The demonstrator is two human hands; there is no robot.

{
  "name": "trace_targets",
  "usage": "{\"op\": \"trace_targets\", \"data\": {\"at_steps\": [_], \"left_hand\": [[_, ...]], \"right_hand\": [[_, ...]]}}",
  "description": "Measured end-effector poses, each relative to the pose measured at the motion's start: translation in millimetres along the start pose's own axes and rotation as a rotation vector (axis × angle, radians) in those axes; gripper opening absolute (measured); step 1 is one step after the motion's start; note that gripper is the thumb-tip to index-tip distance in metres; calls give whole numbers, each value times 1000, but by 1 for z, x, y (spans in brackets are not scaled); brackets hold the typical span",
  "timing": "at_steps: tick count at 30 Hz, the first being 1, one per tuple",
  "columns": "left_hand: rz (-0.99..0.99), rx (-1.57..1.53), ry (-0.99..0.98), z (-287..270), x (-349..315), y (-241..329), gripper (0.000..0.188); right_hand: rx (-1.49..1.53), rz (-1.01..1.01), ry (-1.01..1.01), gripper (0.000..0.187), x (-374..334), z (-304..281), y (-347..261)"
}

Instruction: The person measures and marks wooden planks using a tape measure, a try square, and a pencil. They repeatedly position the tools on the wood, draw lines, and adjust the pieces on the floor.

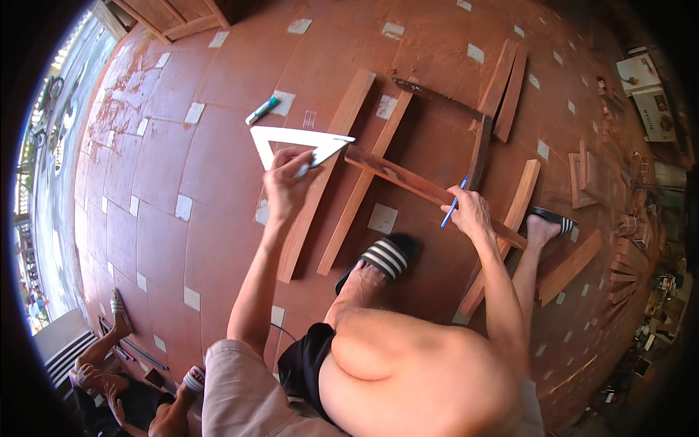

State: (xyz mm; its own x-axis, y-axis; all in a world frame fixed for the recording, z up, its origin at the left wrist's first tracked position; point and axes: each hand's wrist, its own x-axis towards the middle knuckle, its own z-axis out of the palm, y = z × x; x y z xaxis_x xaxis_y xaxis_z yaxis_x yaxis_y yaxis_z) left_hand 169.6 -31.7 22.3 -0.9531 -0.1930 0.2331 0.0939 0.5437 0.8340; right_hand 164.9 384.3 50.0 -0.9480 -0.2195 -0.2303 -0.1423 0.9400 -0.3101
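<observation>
My left hand (287, 186) is closed on a white triangular set square (306, 137), held by its lower side near the left end of a reddish plank. My right hand (472, 216) grips a blue pen (445, 218) and rests at the right part of that reddish plank (404, 177). The plank lies crosswise over lighter wooden bars: a long bar (331, 160), a thinner one (364, 183) and another (528, 193) at the right. Beyond it, a dark narrow strip (440, 95) and a dark crosspiece (480, 149) form a frame shape.
A green and white marker (262, 110) lies on the tiled floor. Two planks (507, 87) lie at the far right, and a board (571, 268) beside my sandalled foot. More wood pieces (632, 266) are stacked along the right. Another person (120, 393) sits at the lower left.
</observation>
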Motion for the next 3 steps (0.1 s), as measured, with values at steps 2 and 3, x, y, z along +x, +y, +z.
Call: {"op": "trace_targets", "data": {"at_steps": [2, 3], "left_hand": [[-90, 16, 113, -23, 6, -3, 39], [-124, 51, 140, -34, 11, -5, 42]], "right_hand": [[17, 96, -63, 50, 5, -6, 1], [67, 97, -47, 52, 6, -14, 2]]}}
